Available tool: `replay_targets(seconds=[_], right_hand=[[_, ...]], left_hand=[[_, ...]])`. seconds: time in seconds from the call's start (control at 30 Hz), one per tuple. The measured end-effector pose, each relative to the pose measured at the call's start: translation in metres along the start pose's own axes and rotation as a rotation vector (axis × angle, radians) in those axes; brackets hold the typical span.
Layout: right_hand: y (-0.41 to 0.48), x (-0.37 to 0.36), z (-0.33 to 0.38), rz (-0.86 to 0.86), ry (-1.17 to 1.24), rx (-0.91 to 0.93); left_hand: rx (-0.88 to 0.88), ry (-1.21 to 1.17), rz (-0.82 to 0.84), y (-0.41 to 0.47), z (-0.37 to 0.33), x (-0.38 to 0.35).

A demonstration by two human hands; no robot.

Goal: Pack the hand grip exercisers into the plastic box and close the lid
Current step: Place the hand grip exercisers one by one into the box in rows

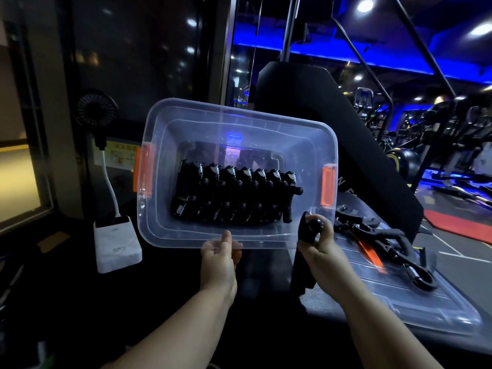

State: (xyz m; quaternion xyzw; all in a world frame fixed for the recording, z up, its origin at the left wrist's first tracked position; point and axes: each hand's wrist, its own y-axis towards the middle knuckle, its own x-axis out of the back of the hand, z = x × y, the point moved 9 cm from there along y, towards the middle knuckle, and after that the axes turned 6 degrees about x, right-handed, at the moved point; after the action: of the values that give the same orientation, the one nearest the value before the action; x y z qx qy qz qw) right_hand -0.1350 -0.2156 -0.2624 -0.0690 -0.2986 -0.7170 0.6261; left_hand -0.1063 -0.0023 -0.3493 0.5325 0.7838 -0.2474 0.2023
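The left hand (pixel 219 258) pinches the plastic box (pixel 239 129) at its 6 o'clock rim (tilted, packed exercisers (pixel 234 198) inside); the right hand (pixel 323 258), fingers curled, grips a hand grip exerciser (pixel 308 230) at 5 o'clock.

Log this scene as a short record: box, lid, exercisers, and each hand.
box: clear, open, tilted toward the camera
packed exercisers: rows inside the box
left hand: grips the box's near rim
right hand: holds one exerciser
lid: off, lying at right
loose exercisers: several on the lid
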Motion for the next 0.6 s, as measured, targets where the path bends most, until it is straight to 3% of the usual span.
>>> replay_targets(seconds=[0.3, 0.6], right_hand=[[0.000, -0.003, 0.010, -0.011, -0.132, 0.048], [0.011, -0.001, 0.028, -0.045, -0.186, 0.112]], left_hand=[[0.027, 0.019, -0.089, 0.000, -0.001, 0.006], [0.075, -0.048, 0.038, -0.001, -0.002, 0.004]])
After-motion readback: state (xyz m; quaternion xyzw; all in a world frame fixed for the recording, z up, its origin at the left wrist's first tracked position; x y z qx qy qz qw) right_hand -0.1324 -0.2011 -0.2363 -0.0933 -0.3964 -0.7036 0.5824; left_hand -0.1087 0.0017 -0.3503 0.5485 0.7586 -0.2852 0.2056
